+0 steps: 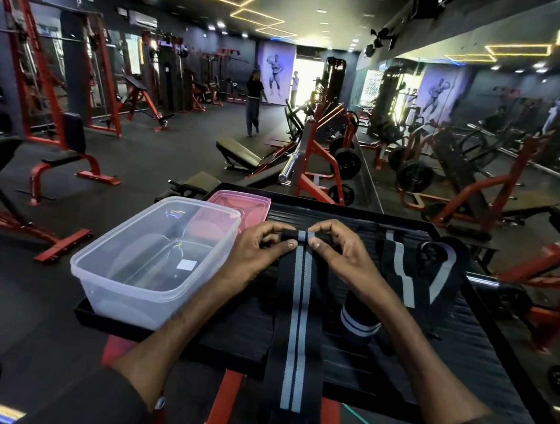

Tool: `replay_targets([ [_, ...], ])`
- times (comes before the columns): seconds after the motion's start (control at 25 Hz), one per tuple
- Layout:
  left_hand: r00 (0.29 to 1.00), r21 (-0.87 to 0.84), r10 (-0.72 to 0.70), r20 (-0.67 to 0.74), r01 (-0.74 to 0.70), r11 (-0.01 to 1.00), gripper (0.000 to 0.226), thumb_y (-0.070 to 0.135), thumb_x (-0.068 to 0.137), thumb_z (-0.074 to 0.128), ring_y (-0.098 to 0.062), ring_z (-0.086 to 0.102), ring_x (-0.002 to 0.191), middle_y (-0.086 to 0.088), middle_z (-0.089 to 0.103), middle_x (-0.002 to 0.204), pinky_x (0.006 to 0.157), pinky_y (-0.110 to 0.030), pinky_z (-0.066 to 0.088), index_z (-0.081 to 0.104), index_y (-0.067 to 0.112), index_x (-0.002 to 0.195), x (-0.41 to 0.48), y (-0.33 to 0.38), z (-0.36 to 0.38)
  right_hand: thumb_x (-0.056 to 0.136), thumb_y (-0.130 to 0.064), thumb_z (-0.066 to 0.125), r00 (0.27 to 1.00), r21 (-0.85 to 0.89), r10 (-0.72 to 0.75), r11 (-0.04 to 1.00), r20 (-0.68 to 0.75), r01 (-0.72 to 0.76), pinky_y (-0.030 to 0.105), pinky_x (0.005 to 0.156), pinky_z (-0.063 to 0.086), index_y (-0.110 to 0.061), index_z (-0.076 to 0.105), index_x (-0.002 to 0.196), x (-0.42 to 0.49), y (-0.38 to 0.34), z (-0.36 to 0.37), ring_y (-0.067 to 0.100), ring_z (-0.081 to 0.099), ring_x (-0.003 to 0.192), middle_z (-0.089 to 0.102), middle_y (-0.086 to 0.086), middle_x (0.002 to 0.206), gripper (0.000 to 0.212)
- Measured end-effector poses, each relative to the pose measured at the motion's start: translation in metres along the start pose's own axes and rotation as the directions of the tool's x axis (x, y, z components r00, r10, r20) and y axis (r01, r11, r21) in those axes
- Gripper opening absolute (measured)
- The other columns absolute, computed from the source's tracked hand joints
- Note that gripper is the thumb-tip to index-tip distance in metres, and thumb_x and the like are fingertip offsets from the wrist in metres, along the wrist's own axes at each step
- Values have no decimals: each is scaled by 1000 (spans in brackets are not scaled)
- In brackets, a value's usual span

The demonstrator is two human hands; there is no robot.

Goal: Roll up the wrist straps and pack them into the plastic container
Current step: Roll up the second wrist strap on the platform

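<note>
We hold the far end of a long black wrist strap (300, 302) with grey stripes, and both hands work on it together: the left hand (261, 247) and the right hand (339, 251) each pinch one side of the small roll that is starting at the top, thumbs in front and fingers behind, so the grip of each hand is closed on the strap. We think the two hands sit at the two edges because this keeps the roll straight and tight across the full width. The rest of the strap lies flat along the black surface (483, 361) and hangs over its near edge, which probably lets the fabric feed into the roll without twisting. The clear plastic container (151, 257) stands open on the left part of the surface, just beside the left forearm, and we see no strap inside it, only a small white label at the bottom. Its pink lid (241, 204) lies behind it, out of the way, so the opening is free. To the right, two more straps (416, 272) lie loose and partly folded, and one rolled strap (359, 318) rests near the right forearm. In our judgement the packing is not yet begun, and this rolling is at its start.
</note>
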State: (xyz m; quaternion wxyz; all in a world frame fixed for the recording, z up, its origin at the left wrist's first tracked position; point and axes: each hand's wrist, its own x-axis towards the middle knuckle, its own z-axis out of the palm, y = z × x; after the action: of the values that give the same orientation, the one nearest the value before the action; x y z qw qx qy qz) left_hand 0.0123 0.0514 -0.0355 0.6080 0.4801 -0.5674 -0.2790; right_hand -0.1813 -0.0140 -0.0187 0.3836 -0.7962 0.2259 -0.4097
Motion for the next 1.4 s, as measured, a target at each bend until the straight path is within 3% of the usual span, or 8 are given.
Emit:
replay_targets([
  [0.24, 997, 11, 52, -48, -52, 999, 26, 2, 81, 78, -4, 72, 90, 6, 77, 92, 80, -17, 54, 72, 22, 96, -6, 5, 4, 93, -1, 67, 976, 51, 206, 976, 69, -210, 24, 84, 52, -13, 66, 117, -5, -22, -10, 12, 63, 99, 69, 3, 110, 26],
  [0.36, 997, 3, 71, -31, -71, 997, 29, 0, 81, 78, -2, 71, 88, 12, 77, 88, 80, -17, 54, 72, 25, 93, -8, 8, 3, 88, -7, 73, 880, 210, 459, 854, 125, -476, 36, 89, 42, -20, 71, 115, 1, -45, -18, 11, 62, 107, 74, -4, 111, 30],
  [0.48, 997, -11, 71, -5, -71, 997, 26, 1, 80, 79, -6, 71, 89, 5, 77, 92, 83, -20, 55, 72, 20, 96, -9, 11, 3, 88, -16, 72, 839, 386, 539, 762, 69, -521, 37, 84, 38, -21, 72, 106, 9, -57, -16, 9, 65, 96, 75, 2, 106, 19],
  [0.56, 996, 26, 93, -3, -93, 995, 28, 1, 78, 80, -3, 70, 88, 6, 76, 93, 82, -17, 54, 72, 21, 96, -9, 13, 2, 88, -19, 72, 846, 333, 531, 792, 34, -511, 34, 78, 43, -22, 73, 103, 9, -56, -11, 6, 65, 84, 74, -4, 93, 15],
  [0.8, 993, 52, 118, -20, -117, 992, 33, -4, 73, 83, 5, 68, 82, 8, 73, 90, 79, -13, 53, 71, 23, 90, -11, 11, -5, 97, -48, 62, 842, 88, 514, 843, 162, -531, 39, 88, 46, -23, 69, 101, -4, -39, -9, 9, 57, 109, 66, -8, 115, 26],
  [1.04, 979, 74, -98, 180, 86, 994, 26, 2, 88, 72, 0, 67, 72, 17, 71, 73, 65, -21, 59, 66, 19, 106, -12, 11, -9, 100, -14, 64, 953, 82, 290, 951, 91, -298, 10, 62, 42, 5, 66, 115, -11, -26, -5, -8, 56, 66, 64, -12, 80, 25],
  [1.2, 932, 25, -235, 277, 238, 971, 21, 23, 95, 67, -8, 69, 85, 13, 71, 87, 72, -39, 61, 63, 26, 116, -18, 3, -7, 93, -3, 69, 970, 99, 232, 966, 69, -238, 13, 73, 49, 7, 64, 118, -16, -17, -1, -5, 63, 81, 68, 2, 99, 27],
  [1.4, 964, 37, -166, 207, 162, 986, 24, 20, 93, 68, -13, 67, 94, -8, 71, 109, 70, -29, 58, 65, 18, 117, -20, 0, -2, 85, 9, 72, 976, 111, 213, 970, 47, -217, 17, 79, 54, 4, 66, 114, -19, -10, 2, 1, 67, 93, 70, 4, 106, 30],
])
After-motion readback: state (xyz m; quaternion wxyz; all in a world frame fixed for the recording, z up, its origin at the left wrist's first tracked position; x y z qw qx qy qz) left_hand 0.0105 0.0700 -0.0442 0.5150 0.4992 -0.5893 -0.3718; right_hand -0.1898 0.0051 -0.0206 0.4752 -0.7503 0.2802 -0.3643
